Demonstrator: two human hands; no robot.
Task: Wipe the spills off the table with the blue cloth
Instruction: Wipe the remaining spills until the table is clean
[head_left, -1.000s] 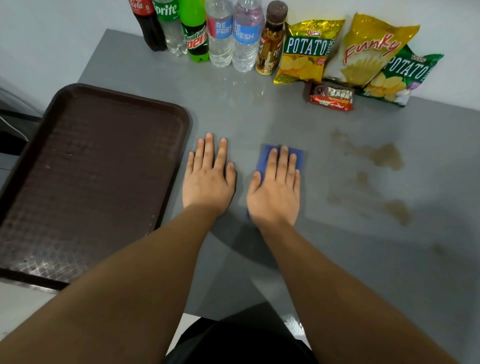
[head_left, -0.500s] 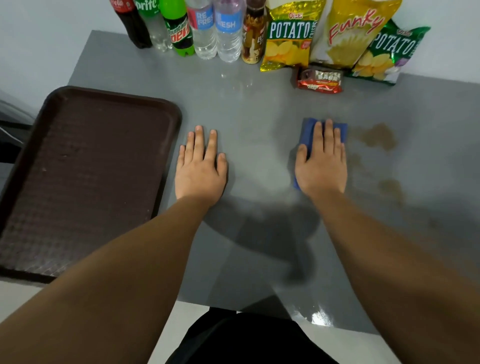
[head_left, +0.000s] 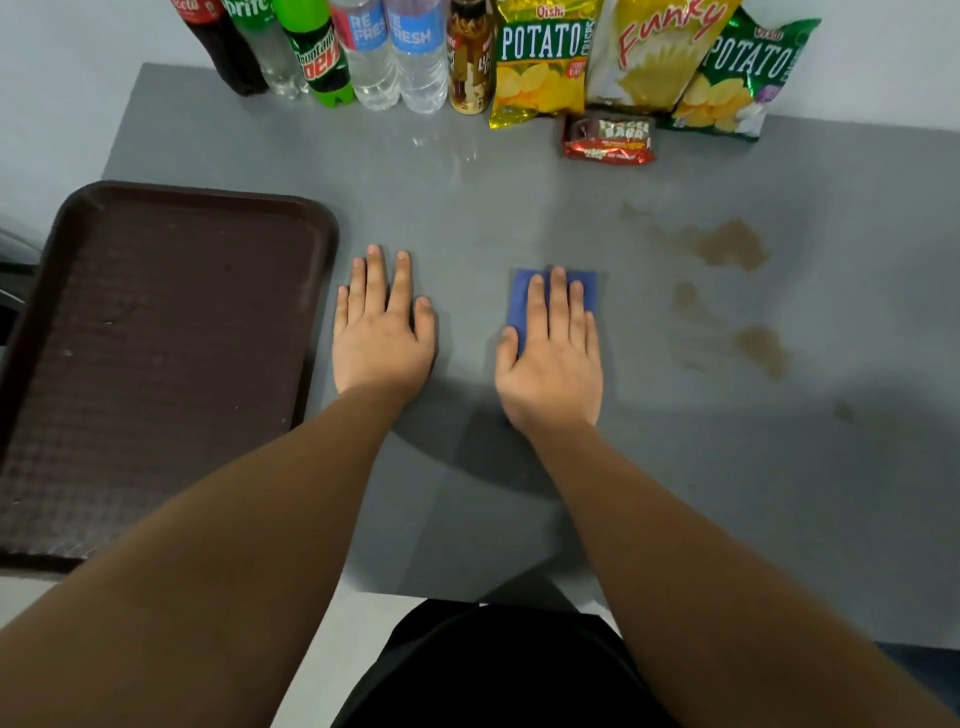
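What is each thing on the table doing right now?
blue cloth: folded, flat under the right hand.
right hand: open, pressing the cloth.
left hand: open, flat on the bare table.
brown spills: not wiped, right of the cloth.
tray: empty.
bottles: upright, along the wall.
chip bags: leaning on the wall.

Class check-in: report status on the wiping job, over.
Left hand flat on table, empty. Right hand flat on blue cloth. Brown spills to its right, unwiped. Path clear.
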